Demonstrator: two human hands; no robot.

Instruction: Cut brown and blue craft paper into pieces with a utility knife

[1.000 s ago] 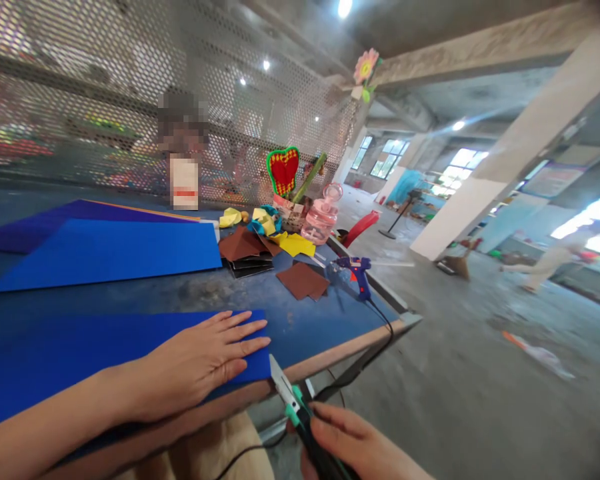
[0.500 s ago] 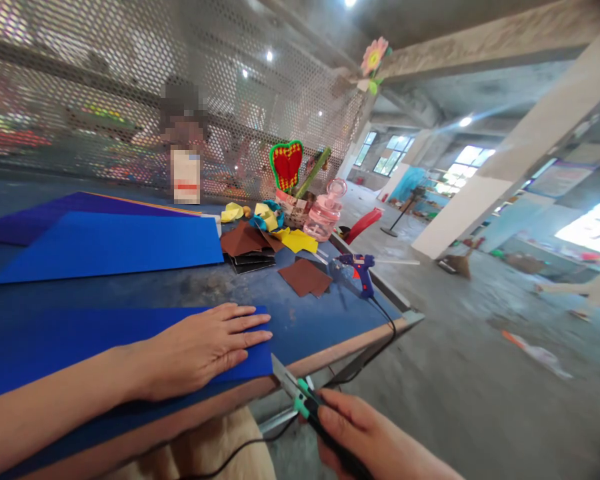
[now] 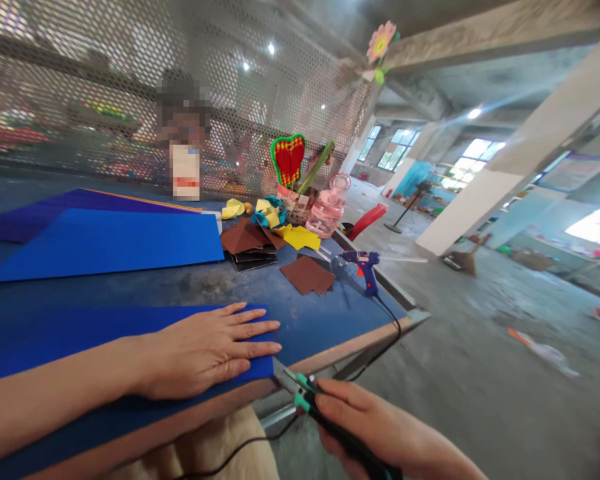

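- Clenches right hand [image 3: 363, 413] round black-and-green cutter [image 3: 347, 445]; handle slanting back toward lower right, out past front edge of tabletop [image 3: 305, 333].
- Aims pale blade [image 3: 285, 377] up and leftward from that grip, tip at near right corner of dark blue sheet [image 3: 105, 325]. Cannot tell whether in contact or just short of it.
- Spreads left hand [image 3: 205, 350] palm down over right end of same sheet, released, pressing rather than grasping; fingertips reaching to and a little past its short right edge.
- Has dark blue sheet flat along front of tabletop, long axis running left to right, roughly in line with front edge, far left end out of frame. Lies up and left of right hand, directly under left hand, so nearer to left.
- Note blade crossing at a slant to both sheet edges at that corner, close below left thumb.
- Beyond, across bare strip of tabletop: lighter blue sheet [image 3: 145, 240], overlapping purple sheet [image 3: 55, 207] behind.
- Right of those: pile of brown pieces [image 3: 245, 239], yellow pieces [image 3: 300, 237] beside it, loose brown squares [image 3: 307, 275] nearer.
- Near right edge: blue glue gun [image 3: 370, 270], black cord [image 3: 397, 320] trailing over front edge.
- Farther back: pink clear bottle [image 3: 325, 213], red heart-shaped ornament [image 3: 288, 160] with green rim; perforated screen [image 3: 240, 100] behind.
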